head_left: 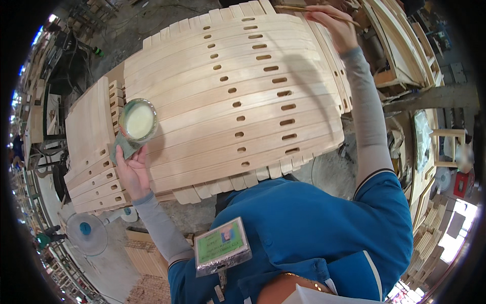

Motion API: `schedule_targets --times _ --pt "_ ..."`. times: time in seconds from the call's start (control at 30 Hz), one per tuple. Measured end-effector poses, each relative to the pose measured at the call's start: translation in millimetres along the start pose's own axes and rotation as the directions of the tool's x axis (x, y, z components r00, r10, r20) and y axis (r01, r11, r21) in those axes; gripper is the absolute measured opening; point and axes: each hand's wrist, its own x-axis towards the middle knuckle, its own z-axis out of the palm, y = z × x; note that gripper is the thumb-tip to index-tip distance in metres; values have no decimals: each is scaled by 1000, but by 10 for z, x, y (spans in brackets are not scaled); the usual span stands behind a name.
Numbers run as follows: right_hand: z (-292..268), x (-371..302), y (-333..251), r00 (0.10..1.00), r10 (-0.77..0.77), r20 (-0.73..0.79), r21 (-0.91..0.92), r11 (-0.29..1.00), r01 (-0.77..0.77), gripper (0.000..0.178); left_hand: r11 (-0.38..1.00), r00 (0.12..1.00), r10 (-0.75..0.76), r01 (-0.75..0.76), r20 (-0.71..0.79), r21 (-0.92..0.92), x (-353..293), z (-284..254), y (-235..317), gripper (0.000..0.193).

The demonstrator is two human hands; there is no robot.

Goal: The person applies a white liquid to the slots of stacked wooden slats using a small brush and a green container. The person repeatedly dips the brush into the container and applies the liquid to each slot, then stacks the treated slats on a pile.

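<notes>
My left hand [133, 171] is closed round a grey-green cloth [124, 147] and the lower side of a round container of creamy white liquid [140, 121], held over the left part of the wooden boards. At the far right, my right hand [335, 26] pinches a thin wooden stick [348, 19], its other end reaching over the far edge of the boards. Whether that end has bristles I cannot tell. Below both hands, pale wooden boards [192, 111] lie side by side in a stack, with oval slots [279, 80] cut in two rows.
More slotted boards [88, 126] lie at the left end of the stack. A standing fan [87, 234] is at the lower left, near piled wood pieces [147, 253]. Wooden frames and planks [405, 45] stand to the right, beside a grey beam [430, 99].
</notes>
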Motion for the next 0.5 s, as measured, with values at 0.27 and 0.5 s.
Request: schedule_targets --times 0.27,0.5 --pt "-151 -1642 239 973 50 -225 -368 920 -132 43 982 986 144 -132 -82 139 257 -390 -149 32" --pt "-13 -1925 543 927 264 -266 -327 880 -344 53 991 996 5 -17 93 130 586 -419 -217 35"
